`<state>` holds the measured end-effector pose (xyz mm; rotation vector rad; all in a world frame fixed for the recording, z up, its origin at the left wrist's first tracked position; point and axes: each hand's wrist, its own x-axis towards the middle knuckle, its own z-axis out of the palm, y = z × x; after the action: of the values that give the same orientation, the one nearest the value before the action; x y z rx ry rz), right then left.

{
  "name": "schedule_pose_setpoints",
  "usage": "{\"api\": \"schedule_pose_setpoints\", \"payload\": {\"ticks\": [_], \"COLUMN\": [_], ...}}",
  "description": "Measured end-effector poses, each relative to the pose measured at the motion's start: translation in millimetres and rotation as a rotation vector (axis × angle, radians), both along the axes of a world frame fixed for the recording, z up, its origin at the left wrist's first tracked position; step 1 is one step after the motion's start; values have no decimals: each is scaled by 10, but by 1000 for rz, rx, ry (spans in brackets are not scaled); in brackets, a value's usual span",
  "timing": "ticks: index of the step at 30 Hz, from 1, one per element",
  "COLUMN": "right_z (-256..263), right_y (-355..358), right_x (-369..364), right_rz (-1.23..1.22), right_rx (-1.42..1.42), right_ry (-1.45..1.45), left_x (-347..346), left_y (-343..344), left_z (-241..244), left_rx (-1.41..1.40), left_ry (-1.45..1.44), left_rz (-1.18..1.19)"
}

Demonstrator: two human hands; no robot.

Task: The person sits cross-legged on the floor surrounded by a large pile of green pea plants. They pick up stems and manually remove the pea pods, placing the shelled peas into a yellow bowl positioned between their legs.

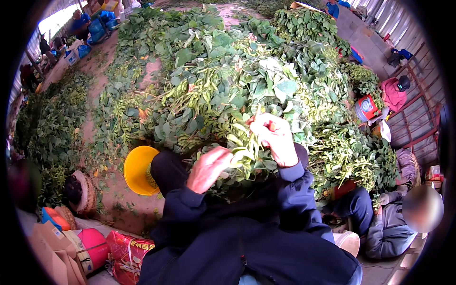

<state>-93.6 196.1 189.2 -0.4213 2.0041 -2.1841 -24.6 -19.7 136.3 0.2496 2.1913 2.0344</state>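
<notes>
My right hand [272, 137] grips the stem of a leafy bean plant, likely soybean. Its cluster of plump green pods [245, 146] hangs between my two hands above my lap. From the left, my left hand [210, 167] has its fingertips closed at the pods along the cluster's edge; the fingers partly hide what they pinch. A yellow bucket [137, 171] stands tilted beside my left knee, with green pods showing inside. Before me lies a large heap of cut bean plants [213, 85] with leaves and pods.
At the right, a person in grey [386, 228] sits close by; farther back sits a person in a red top [393, 93] beside a red and white bucket [367, 107]. A cardboard box [57, 249] and a red bag [128, 254] lie at the lower left.
</notes>
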Motion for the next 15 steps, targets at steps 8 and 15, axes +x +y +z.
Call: {"api": "schedule_pose_setpoints", "payload": {"ticks": [8, 15], "right_z": [-223, -263], "right_y": [-148, -363], "right_x": [15, 49], "right_rz": [-109, -220], "right_rx": [-155, -170], "right_ry": [-33, 4], "left_x": [167, 336], "left_y": [362, 490], "left_z": [-323, -249], "left_rx": [-178, -465], "left_ry": [447, 545], "left_rz": [527, 496]}}
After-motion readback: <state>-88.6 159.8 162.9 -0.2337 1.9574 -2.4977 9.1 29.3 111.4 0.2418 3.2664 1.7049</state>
